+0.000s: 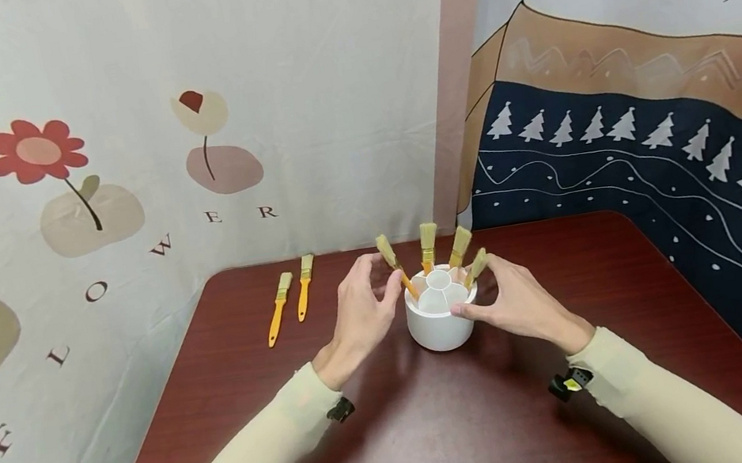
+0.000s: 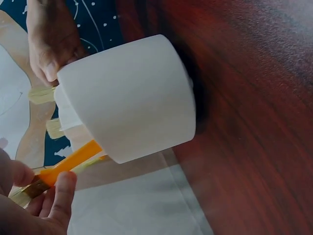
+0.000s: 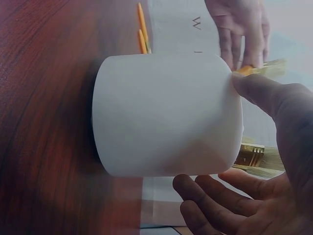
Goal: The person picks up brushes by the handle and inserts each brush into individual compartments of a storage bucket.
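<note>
A white round divided holder [image 1: 440,331] stands upright on the table, its sections open at the top. My left hand [image 1: 362,303] pinches a paintbrush [image 2: 73,159] between thumb and fingers near its metal band. Bristles point up, and the orange handle reaches down into the holder's left section. With the thumb at the front rim and fingers along the far right side, my right hand [image 1: 525,298] grips the holder. Three other paintbrushes stand in it: one at the back [image 1: 428,239], one at the back right [image 1: 462,240] and one beside my right fingers [image 1: 476,267].
Two paintbrushes with orange handles, one nearer [image 1: 275,319] and one farther [image 1: 305,292], lie on the dark red table [image 1: 445,436] to the left. Printed cloth [image 1: 324,110] hangs behind the table's back edge and along its sides.
</note>
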The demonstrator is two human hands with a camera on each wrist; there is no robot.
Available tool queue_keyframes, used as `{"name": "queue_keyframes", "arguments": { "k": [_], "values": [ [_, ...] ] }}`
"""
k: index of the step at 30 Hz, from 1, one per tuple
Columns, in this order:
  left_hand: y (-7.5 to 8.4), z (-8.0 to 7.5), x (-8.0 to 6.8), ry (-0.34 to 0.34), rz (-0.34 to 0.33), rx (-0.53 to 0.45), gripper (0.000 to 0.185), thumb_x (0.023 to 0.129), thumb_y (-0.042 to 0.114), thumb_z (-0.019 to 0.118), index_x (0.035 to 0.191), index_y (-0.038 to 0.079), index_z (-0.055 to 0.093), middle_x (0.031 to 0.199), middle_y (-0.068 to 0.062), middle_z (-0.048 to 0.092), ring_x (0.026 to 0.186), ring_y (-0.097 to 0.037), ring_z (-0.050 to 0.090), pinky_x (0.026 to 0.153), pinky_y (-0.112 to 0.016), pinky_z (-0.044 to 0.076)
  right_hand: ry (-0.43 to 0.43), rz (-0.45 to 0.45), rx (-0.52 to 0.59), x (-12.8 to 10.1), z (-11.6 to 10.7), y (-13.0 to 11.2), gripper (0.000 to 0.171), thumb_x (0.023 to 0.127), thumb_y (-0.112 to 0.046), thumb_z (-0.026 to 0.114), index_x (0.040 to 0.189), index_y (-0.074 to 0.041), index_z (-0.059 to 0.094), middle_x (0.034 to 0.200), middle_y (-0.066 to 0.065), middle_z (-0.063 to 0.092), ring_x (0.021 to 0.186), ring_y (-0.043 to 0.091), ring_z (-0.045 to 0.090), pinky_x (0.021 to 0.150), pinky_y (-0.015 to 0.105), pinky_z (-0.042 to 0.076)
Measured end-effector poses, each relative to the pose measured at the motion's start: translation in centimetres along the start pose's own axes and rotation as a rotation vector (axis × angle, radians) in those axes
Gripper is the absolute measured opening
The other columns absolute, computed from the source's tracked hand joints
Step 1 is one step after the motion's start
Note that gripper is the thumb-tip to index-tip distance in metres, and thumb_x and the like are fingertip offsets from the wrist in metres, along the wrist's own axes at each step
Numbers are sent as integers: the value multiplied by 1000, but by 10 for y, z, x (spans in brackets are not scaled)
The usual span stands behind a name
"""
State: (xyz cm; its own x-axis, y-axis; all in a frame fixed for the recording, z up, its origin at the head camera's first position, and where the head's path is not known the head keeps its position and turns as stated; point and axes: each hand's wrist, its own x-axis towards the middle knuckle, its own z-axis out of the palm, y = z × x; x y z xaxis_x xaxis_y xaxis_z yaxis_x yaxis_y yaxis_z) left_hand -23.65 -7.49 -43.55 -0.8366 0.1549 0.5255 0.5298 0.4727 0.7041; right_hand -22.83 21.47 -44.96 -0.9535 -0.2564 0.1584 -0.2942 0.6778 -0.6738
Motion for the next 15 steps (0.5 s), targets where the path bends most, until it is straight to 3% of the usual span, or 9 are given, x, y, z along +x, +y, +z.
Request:
{"name": "queue_keyframes", "arguments": {
  "k": [15],
  "values": [
    [-11, 9, -5, -141, -122, 45, 25, 112, 10, 76, 134, -1, 72, 124, -17, 83, 109, -27, 85, 94, -38, 73, 9, -6, -7, 1, 0, 0, 85, 91, -62, 97, 151, -12, 62, 136, 11, 76, 120, 28, 76, 100, 51, 69]
  ]
}}
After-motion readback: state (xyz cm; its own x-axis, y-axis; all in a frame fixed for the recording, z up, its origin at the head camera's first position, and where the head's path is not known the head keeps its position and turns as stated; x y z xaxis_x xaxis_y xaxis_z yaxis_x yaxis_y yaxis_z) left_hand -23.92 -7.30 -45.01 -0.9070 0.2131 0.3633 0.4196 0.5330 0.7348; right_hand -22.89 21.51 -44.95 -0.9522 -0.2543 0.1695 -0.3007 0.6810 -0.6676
